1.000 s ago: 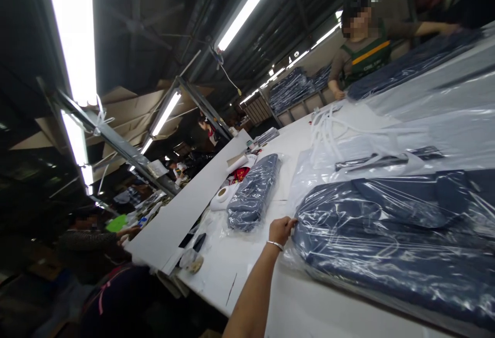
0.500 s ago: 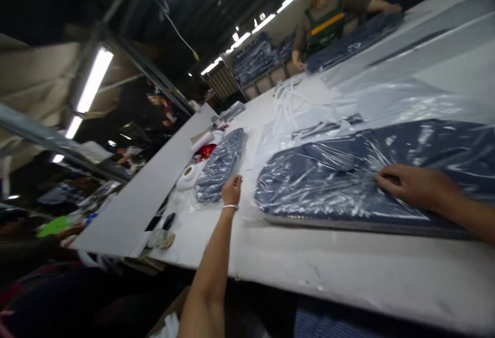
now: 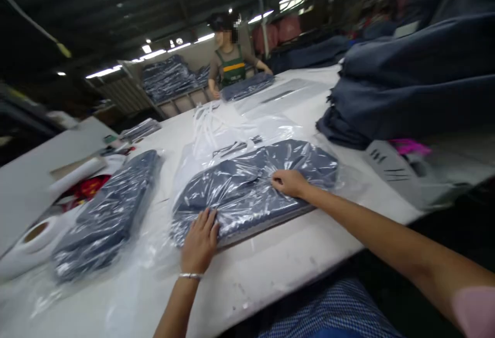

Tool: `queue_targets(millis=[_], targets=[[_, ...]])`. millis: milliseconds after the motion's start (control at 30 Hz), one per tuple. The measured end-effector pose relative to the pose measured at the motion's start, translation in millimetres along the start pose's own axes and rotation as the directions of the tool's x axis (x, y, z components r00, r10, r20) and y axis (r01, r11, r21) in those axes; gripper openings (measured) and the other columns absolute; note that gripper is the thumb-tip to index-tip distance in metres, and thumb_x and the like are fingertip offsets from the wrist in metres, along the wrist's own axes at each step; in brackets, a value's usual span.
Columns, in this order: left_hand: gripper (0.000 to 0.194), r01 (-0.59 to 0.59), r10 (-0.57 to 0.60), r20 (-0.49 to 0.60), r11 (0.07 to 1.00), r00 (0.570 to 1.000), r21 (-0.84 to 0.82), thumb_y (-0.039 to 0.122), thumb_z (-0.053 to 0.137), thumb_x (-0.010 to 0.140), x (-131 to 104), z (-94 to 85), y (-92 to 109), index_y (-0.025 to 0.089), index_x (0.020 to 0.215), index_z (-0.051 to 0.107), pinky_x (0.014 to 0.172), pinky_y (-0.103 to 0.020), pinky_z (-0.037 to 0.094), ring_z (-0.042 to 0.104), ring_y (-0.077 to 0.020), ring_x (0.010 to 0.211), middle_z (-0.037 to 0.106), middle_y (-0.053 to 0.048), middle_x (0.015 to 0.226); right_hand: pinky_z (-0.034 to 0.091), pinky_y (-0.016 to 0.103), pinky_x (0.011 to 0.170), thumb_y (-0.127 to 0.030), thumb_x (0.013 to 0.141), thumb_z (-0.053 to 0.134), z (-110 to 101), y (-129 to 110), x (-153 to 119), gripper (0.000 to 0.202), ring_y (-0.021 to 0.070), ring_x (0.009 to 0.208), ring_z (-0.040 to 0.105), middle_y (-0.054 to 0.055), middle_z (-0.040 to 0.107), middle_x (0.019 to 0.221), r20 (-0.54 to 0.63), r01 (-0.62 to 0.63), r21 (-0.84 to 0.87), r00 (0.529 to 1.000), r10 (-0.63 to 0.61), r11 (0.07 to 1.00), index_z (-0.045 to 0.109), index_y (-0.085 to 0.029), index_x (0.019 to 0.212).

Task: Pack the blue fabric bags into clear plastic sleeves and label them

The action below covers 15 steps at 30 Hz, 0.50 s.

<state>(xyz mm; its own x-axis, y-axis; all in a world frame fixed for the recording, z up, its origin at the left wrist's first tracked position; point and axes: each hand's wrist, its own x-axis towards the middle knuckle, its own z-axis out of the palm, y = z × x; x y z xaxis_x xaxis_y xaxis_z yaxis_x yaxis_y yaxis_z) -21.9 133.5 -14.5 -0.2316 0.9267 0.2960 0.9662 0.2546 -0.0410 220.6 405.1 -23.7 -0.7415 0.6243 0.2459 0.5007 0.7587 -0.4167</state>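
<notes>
A folded dark blue garment in a clear plastic bag (image 3: 247,193) lies across the white table before me. My left hand (image 3: 200,242) rests on its left end, fingers stretched out over the plastic; a light bracelet circles the wrist. Near the middle of the bag, my right hand (image 3: 289,182) has its fingers closed on the plastic, which puckers in creases running out from them. A second bagged garment (image 3: 110,214) lies to the left, apart from both hands. Behind the front bag are flat clear bags with white strips (image 3: 211,127).
Dark blue fabric (image 3: 417,80) is piled high at the right, by a white box (image 3: 394,173). At the left sit a white roll (image 3: 42,235) and red cloth (image 3: 87,188). Across the table (image 3: 270,281), a co-worker (image 3: 232,65) handles another dark bundle (image 3: 247,86).
The view has swung to the right. My left hand has come from beside the second bagged garment onto the front bag's left end. My right hand stays on the plastic.
</notes>
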Motion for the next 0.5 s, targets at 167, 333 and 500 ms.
queue_targets(millis=[167, 333, 500], targets=[[0.052, -0.134, 0.136, -0.117, 0.991, 0.984, 0.025, 0.037, 0.035, 0.096, 3, 36.9, -29, 0.026, 0.147, 0.037, 0.107, -0.052, 0.043, 0.046, -0.028, 0.135, 0.05, -0.008, 0.146, 0.036, 0.025, 0.066, -0.037, 0.092, 0.054, -9, 1, 10, 0.024, 0.0183, 0.085, 0.063, 0.003, 0.072, 0.094, 0.077, 0.031, -0.021, 0.997, -0.029, 0.999, 0.071, -0.021, 0.091], [0.05, -0.326, 0.33, -0.143, 0.944, 0.933, 0.048, 0.028, 0.031, 0.095, 3, 44.1, -41, 0.024, 0.143, 0.044, 0.105, -0.051, 0.046, 0.048, -0.0277, 0.133, 0.057, -0.008, 0.14, 0.039, 0.022, 0.067, -0.027, 0.084, 0.068, -46, 9, 23, 0.008, 0.0146, 0.079, 0.064, -0.001, 0.074, 0.085, 0.182, 0.142, 0.053, 0.972, -0.15, 0.988, 0.075, -0.023, 0.087], [0.047, -0.406, 0.414, -0.141, 0.91, 0.899, 0.084, 0.023, 0.027, 0.094, 6, 48.4, -47, 0.019, 0.122, 0.064, 0.105, -0.053, 0.046, 0.045, -0.031, 0.136, 0.055, -0.009, 0.141, 0.042, 0.026, 0.078, -0.025, 0.088, 0.064, -107, 19, -14, 0.012, 0.0183, 0.088, 0.064, 0.003, 0.073, 0.095, 0.035, 0.125, 0.035, 0.991, -0.126, 0.992, 0.074, -0.021, 0.094]])
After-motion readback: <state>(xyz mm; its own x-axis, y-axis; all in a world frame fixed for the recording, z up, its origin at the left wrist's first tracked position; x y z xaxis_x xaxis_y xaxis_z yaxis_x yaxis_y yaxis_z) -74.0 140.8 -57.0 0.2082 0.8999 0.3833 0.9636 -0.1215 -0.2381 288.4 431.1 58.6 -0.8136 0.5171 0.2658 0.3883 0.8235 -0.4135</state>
